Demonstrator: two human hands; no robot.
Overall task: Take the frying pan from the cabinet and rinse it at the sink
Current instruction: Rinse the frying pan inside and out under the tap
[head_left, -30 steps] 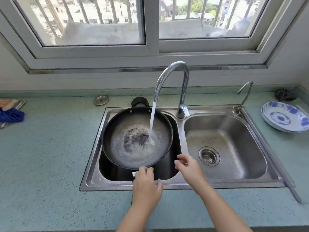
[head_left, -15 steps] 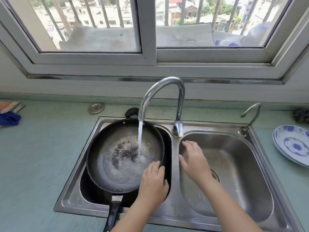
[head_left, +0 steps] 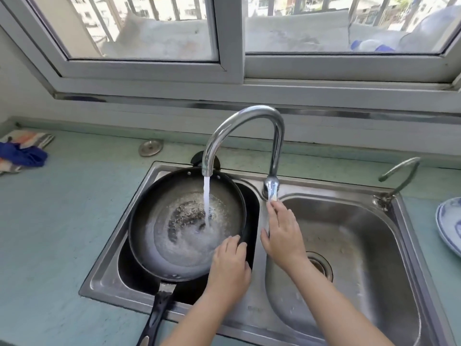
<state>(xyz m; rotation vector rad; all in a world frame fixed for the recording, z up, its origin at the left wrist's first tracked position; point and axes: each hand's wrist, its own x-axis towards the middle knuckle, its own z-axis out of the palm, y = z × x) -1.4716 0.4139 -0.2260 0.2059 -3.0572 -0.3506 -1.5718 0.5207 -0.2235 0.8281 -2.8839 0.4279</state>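
A black frying pan [head_left: 174, 236] lies in the left basin of the steel double sink [head_left: 104, 270], its handle [head_left: 157, 315] pointing toward me over the front rim. Water streams from the curved faucet [head_left: 249, 116] into the pan and pools on its worn bottom. My left hand [head_left: 229, 265] grips the pan's right rim, fingers curled over the edge. My right hand [head_left: 282, 231] reaches forward with straight fingers, and its fingertips touch the faucet lever [head_left: 271, 189] at the spout's base.
Another dark vessel [head_left: 249, 208] sits under the pan in the left basin. The right basin [head_left: 361, 245] holds only its drain. A small second tap [head_left: 399, 176] and a blue-patterned plate [head_left: 449, 221] are at the right; a blue cloth [head_left: 22, 153] lies far left, and a metal cap [head_left: 150, 147] sits behind the sink.
My left hand left the handle end and went to the pan's right rim. My right hand rose from the sink's front edge to the faucet lever. The view came closer.
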